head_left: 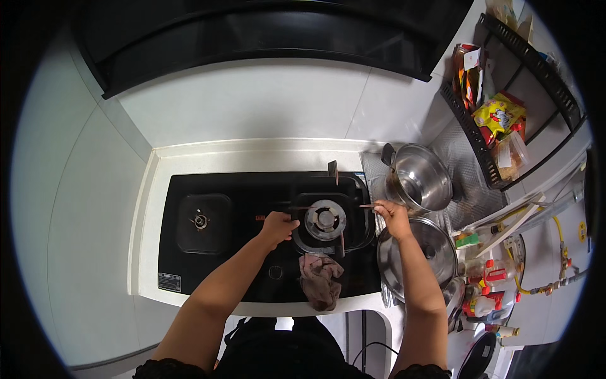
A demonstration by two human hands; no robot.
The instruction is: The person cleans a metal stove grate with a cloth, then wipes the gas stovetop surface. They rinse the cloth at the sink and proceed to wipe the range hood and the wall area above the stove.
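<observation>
A black pan support [365,189] with upright prongs surrounds the right burner [325,220] of a black gas hob [246,278]. My right hand [392,218] pinches its right prong between thumb and fingers. On the opposite side my left hand [278,229] is closed at the support's left edge, by the left prong; its exact grip is partly hidden. Whether the support rests on the hob or is slightly raised I cannot tell. Just in front of the burner lies a crumpled, brownish-pink cloth [320,281]. The left burner [201,220] stands bare, without a pan support.
A steel pot [421,177] stands behind my right hand, and a wide steel pan or lid [391,265] lies beneath my right forearm. Red-capped bottles [489,275] crowd the right side. A black rack [470,126] holds food packets; a dark hood [265,38] overhangs the back.
</observation>
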